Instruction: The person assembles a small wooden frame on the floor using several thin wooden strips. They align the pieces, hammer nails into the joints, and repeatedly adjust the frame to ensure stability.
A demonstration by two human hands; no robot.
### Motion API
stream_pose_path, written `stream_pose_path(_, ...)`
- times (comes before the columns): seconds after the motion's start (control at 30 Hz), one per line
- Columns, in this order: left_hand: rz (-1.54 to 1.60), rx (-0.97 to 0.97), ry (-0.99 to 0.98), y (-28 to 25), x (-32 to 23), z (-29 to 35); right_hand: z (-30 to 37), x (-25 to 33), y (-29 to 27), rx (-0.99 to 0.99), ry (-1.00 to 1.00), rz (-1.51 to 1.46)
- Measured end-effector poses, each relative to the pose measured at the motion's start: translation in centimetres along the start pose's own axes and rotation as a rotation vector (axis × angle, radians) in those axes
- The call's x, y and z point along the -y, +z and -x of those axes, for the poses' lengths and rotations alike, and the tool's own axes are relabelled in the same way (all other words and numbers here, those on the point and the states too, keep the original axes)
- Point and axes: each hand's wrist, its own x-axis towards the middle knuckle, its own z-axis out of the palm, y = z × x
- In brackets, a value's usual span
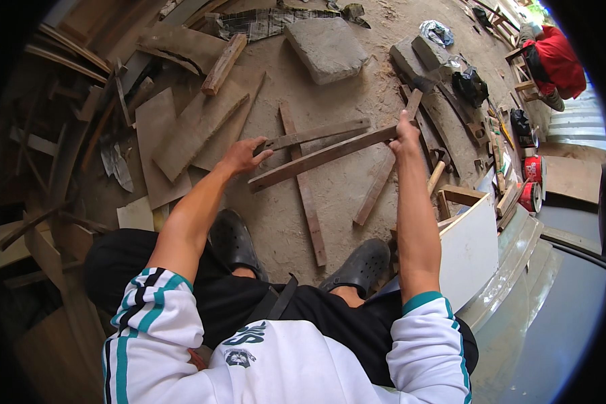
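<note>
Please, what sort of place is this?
Probably an informal woodworking area: there are narrow wooden strips in front, scrap boards on the left, and a hammer on the right.

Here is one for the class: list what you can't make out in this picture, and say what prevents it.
All in the head view:
- Part of the lower wooden strip: covered by the right hand.
- The palm of the left hand: turned away, behind the hand's own back.
- The far edge of the grey-blue sheet: cut off by the dark lens rim.
- What the person in red is doing: too small, near the rim.
</note>
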Motion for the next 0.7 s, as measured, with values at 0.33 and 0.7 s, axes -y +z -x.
stream_pose_path(0.33, 0.257, -0.448, -0.497, -1.7, 2.2, -0.5, 4.3, -7.5, 1.4, -0.111, 0.231, -0.062)
stream_pose_path(0.7, 0.554, -0.763, -1.167, 2.1, -1.1, 5.0, 3.7, -9.6, 4.8, -0.03, 0.265, 0.006)
